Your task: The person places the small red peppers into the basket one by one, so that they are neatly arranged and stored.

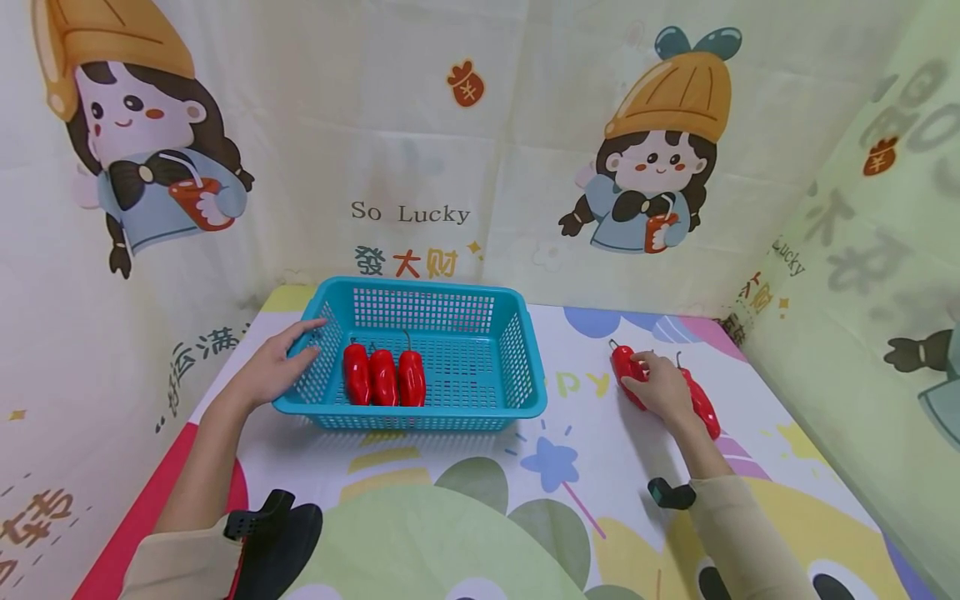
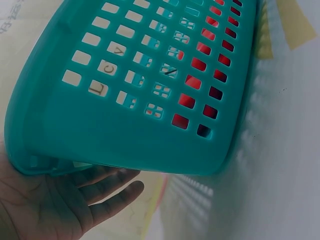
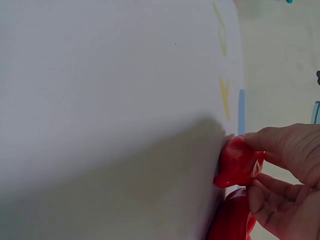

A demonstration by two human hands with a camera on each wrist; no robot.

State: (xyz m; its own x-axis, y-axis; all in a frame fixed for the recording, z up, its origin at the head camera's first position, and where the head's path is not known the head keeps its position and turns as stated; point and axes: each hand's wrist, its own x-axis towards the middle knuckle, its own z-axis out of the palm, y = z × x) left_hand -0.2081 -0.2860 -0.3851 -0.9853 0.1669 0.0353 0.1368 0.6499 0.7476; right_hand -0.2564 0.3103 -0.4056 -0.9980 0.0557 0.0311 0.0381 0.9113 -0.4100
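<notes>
A blue-green plastic basket [image 1: 420, 423] holds three glossy red chili peppers [image 1: 384, 377] side by side at its left. My left hand [image 1: 273, 367] rests at the basket's left end, thumb and a finger over the rim. In the left wrist view, other fingers [image 2: 117, 197] of that hand lie loosely extended by the rim. On the right of the table my right hand [image 1: 663, 390] pinches a red chili pepper [image 3: 239, 162] between thumb and fingers. Close beside it lies more red pepper [image 1: 701, 406], partly hidden by the hand.
The table [image 1: 472, 454] has a printed cartoon cover. A patterned cloth [image 1: 517, 167] hangs behind it and along both sides. A dark wrist strap mount [image 1: 270, 533] sits on the left forearm.
</notes>
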